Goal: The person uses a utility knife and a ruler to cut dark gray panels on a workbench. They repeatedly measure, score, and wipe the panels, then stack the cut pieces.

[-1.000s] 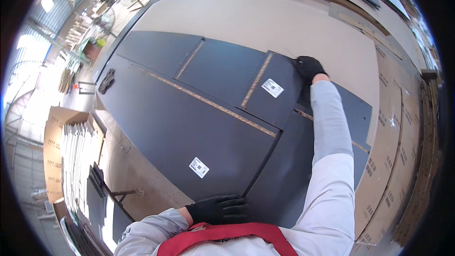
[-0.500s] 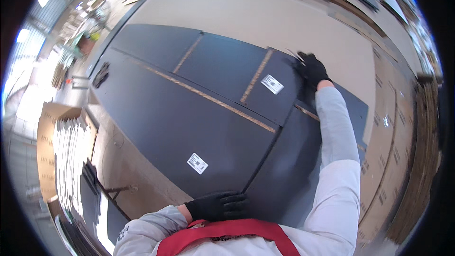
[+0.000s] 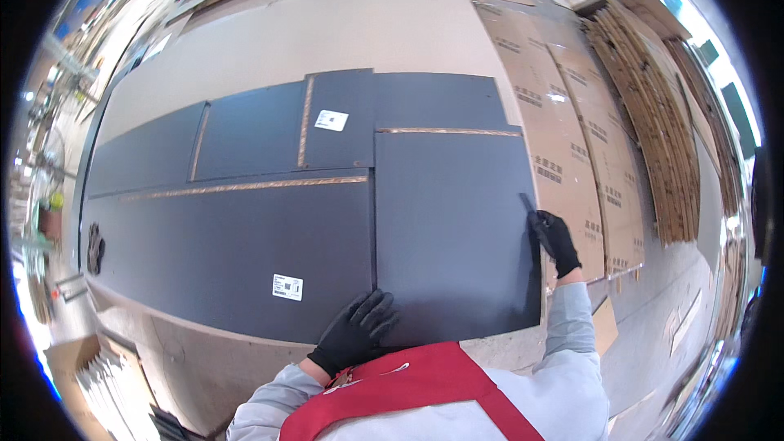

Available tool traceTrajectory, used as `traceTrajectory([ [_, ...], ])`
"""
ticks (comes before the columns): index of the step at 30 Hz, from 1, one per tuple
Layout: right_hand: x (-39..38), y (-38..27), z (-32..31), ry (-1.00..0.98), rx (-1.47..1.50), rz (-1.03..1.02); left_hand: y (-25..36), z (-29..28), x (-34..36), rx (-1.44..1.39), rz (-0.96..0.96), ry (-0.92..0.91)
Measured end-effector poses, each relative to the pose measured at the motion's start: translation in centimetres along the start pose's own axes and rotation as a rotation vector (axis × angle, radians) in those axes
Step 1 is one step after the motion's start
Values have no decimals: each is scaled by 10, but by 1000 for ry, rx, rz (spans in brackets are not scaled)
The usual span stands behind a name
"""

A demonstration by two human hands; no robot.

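Note:
Dark grey flat panels lie fitted side by side, some with bare brown edges. My left hand [image 3: 357, 333], in a black glove, lies with fingers stretched out at the near edge, by the seam between the long left panel [image 3: 204, 233] and the wide right panel [image 3: 449, 212]. At the right panel's outer edge, my gloved right hand [image 3: 558, 242] is closed on a slim dark strip-like piece [image 3: 525, 201], whose exact kind I cannot make out. White labels mark the long panel and a smaller labelled panel [image 3: 341, 143] beyond it.
Beneath the panels is a large pale board [image 3: 327, 37]. A dark glove [image 3: 95, 249] rests at the far left. Printed brown cardboard [image 3: 539, 106] and stacked brown sheets [image 3: 653, 122] stand to the right. A box of white sheets [image 3: 114, 384] is at lower left.
My view has swung to the right. My right hand has come from the far side of the panels to the right panel's outer edge. My left hand stays at the near edge.

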State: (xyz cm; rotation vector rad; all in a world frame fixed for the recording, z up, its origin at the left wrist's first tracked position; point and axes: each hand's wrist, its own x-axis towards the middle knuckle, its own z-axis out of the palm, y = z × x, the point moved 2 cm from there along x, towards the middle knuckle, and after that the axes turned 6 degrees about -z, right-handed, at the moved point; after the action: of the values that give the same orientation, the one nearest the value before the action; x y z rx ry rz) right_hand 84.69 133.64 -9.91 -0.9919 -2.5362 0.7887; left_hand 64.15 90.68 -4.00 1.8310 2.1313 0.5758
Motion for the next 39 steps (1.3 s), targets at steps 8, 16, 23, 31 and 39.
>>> traceTrajectory([
  [8, -16, -72, -14, -85, 599, 349, 1, -1, -4, 78, 66, 6],
  [16, -15, -25, 27, 166, 147, 140, -7, 9, -11, -4, 73, 2],
  [23, -15, -52, 15, 167, 84, 122, -2, 0, -11, 107, 119, -30],
  [31, -9, -30, 14, 141, -15, 15, -7, 16, -11, 2, 63, -37],
  [39, 39, -99, -15, 162, -65, -11, -7, 9, -7, 5, 23, -80],
])
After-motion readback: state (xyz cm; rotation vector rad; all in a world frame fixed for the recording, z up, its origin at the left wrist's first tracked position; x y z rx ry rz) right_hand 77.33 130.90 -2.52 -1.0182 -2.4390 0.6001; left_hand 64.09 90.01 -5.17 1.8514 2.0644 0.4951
